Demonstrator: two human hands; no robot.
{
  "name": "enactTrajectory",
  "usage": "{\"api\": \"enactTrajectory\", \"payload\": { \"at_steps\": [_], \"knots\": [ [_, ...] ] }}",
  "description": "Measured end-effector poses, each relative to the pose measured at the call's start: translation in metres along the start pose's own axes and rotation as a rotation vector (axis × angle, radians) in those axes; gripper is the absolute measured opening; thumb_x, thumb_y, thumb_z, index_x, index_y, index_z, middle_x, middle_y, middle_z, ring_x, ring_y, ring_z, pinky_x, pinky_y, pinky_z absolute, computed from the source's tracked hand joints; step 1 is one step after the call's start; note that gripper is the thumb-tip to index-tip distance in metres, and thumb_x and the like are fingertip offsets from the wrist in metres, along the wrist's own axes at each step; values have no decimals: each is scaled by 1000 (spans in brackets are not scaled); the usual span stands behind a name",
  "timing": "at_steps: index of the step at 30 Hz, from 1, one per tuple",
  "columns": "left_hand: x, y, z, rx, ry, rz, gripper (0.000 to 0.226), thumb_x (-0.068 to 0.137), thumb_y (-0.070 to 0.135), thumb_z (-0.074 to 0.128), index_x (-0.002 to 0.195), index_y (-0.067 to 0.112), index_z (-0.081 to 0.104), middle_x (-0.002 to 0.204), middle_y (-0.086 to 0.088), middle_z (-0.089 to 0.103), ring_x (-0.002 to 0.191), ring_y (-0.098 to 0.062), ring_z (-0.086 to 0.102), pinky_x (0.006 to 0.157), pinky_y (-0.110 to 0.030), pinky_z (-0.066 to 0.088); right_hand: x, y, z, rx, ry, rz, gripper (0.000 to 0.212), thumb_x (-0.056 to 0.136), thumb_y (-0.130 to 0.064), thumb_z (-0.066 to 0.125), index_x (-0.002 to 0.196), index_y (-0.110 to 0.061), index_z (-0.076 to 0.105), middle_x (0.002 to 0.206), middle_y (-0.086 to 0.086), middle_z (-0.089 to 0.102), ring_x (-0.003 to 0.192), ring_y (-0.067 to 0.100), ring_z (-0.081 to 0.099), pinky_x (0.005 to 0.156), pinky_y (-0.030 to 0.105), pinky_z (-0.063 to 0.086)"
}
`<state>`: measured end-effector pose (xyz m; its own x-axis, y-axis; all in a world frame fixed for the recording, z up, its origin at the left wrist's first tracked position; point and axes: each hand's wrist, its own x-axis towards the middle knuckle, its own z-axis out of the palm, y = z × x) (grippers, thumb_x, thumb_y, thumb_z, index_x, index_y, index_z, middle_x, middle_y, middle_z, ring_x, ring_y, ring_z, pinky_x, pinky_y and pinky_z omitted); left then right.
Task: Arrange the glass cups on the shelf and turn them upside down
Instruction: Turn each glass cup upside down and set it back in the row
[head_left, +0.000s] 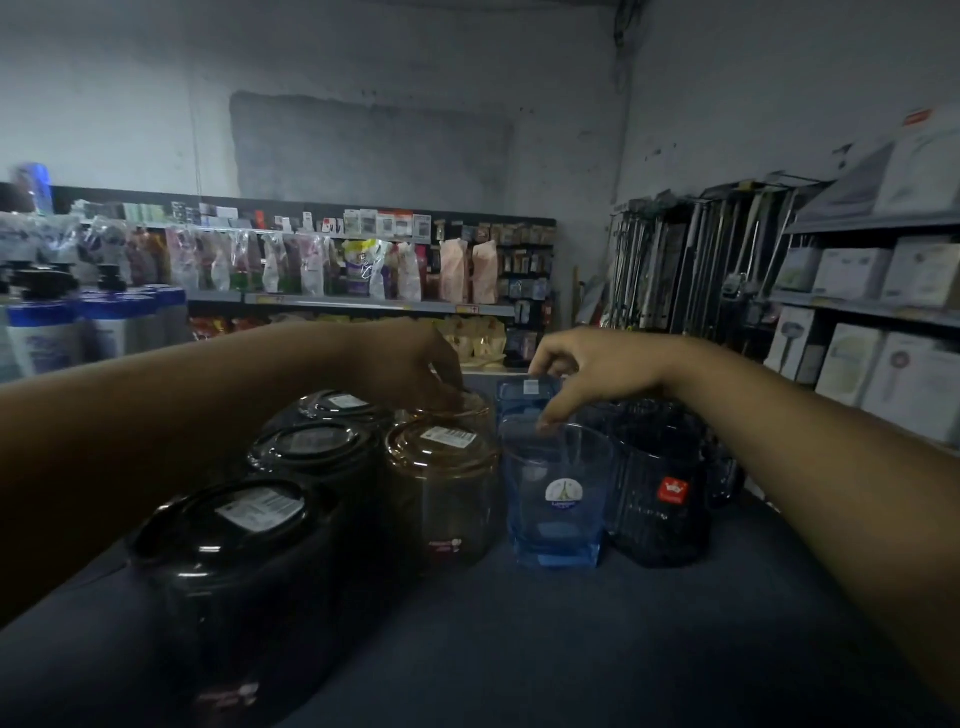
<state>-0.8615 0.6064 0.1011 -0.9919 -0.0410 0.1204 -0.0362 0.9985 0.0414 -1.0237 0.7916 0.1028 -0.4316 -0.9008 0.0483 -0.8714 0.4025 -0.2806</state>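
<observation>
Glass cups stand in rows on a dark shelf top (519, 649). On the left, dark smoked cups (244, 551) (311, 452) and an amber cup (441, 488) are upside down, barcode labels on their bases. A blue cup (558, 499) stands upright in front. Behind it is another blue cup (527, 397), upside down, with my right hand (587, 374) gripping it from above. My left hand (415, 369) rests with its fingers on the base of a rear amber cup (475, 408). A dark ribbed cup (662, 499) with a red sticker stands at the right.
More dark ribbed glasses (722, 467) crowd the far right of the shelf top. Beyond are store shelves with packets (311, 265), bottles with blue labels (47, 332) at the left, hanging utensils (691, 260) and white boxes (883, 332) at the right.
</observation>
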Motion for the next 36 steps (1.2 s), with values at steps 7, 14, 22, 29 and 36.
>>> {"api": "enactTrajectory", "payload": {
  "at_steps": [7,14,22,29,36],
  "knots": [
    [-2,18,-4,59,88,36,31,100,30,60,123,12,70,124,-1,70,109,-14,67,89,-25,52,1,3,7,-40,-81,9,71,71,-42,89,130,-19,58,124,-9,60,113,14,59,91,27,48],
    [-26,86,-25,-79,-32,126,59,86,68,48,125,29,68,118,19,65,105,3,62,93,-29,53,-14,3,-1,-120,-14,-82,36,83,-41,80,110,-20,72,101,-10,69,92,7,64,82,31,53],
    [-9,113,-17,62,-261,9,87,75,58,78,148,31,42,141,13,47,118,-8,47,94,-26,40,-53,6,0,-20,217,-133,29,100,-19,62,128,-18,67,124,-3,67,105,9,60,73,10,39],
    [-1,121,-13,85,-285,-76,84,73,55,83,145,32,46,122,12,64,104,-8,58,81,-27,45,-92,5,8,62,379,-169,29,101,-10,56,127,-17,67,123,-2,66,100,7,57,70,6,35],
    [-39,124,-41,-96,-15,-145,62,70,41,87,122,28,56,112,6,65,102,-17,63,75,-33,55,-120,8,21,254,525,-203,19,100,-16,59,116,-21,68,109,-8,67,96,1,60,71,12,41]
  ]
}}
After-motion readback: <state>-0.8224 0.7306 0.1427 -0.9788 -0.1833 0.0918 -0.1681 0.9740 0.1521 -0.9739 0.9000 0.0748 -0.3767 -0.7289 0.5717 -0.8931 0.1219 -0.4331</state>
